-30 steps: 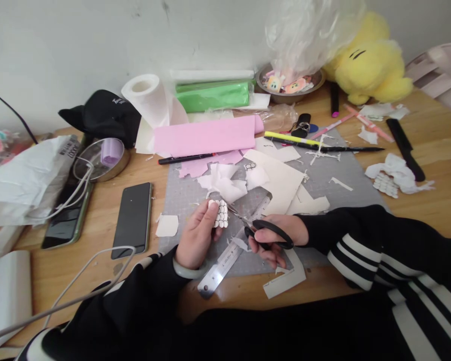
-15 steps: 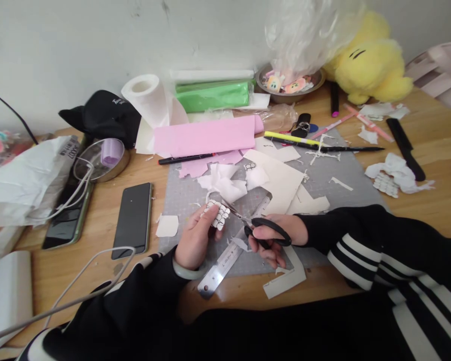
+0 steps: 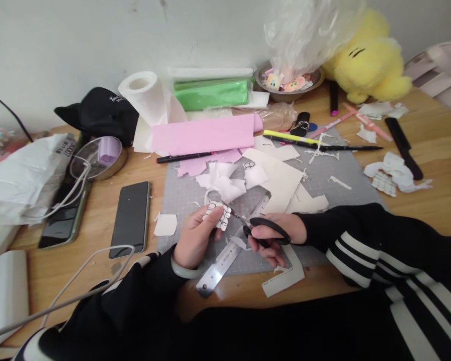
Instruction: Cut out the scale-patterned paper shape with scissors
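Observation:
Between the thumb and fingers of my left hand (image 3: 196, 236) is a small white paper piece (image 3: 218, 217) with black curved lines. My right hand (image 3: 272, 238) grips the black handles of the scissors (image 3: 269, 229), whose blades point left to the edge of that piece. Below the hands a metal ruler (image 3: 218, 271) lies slantwise on the grey cutting mat (image 3: 319, 183). Crumpled white paper (image 3: 222, 181) rests just behind my left hand. A cream paper sheet (image 3: 276, 175) lies behind my right hand.
A black phone (image 3: 130, 218) and a small paper square (image 3: 166, 224) lie left of my left hand. Pink sheets (image 3: 203, 134), a paper roll (image 3: 143, 98) and a metal bowl (image 3: 289, 90) stand behind. A black comb (image 3: 404, 148) lies at the right.
The paper piece in my left hand has shifted slightly right, nearer the scissors' pivot. The whole view has moved a little.

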Demonstrator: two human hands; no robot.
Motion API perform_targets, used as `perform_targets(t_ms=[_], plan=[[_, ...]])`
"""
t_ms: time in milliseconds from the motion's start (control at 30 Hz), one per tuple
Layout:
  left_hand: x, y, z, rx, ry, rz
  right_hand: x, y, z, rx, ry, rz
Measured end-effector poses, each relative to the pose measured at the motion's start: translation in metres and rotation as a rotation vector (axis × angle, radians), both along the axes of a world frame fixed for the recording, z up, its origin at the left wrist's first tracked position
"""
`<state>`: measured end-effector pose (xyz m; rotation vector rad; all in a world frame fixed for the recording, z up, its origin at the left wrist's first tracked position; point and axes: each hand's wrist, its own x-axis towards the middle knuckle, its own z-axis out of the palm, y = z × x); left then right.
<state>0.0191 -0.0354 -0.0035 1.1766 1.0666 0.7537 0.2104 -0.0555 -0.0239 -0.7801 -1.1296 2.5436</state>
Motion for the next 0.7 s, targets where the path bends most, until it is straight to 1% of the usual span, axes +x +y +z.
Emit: perform_targets(t_ms=[267, 467, 533, 600, 700], plan=[[-0.003, 0.001, -0.003, -0.008, -0.003, -0.038, 0.0, 0.0, -0.004, -0.017, 0.025, -0.005], [0.0, 0.001, 0.001, 0.038, 0.008, -0.026, 0.002, 0.002, 0.01, -0.044, -0.038, 0.024], [0.001, 0.002, 0.001, 0.058, 0.019, -0.021, 0.002, 0.002, 0.012, -0.047, -0.04, 0.029], [0.001, 0.002, 0.001, 0.066, 0.039, -0.028, 0.002, 0.002, 0.01, -0.047, -0.031, 0.031], [0.0, 0.002, 0.001, 0.072, 0.062, -0.061, 0.001, 0.002, 0.002, -0.042, -0.017, 0.031]])
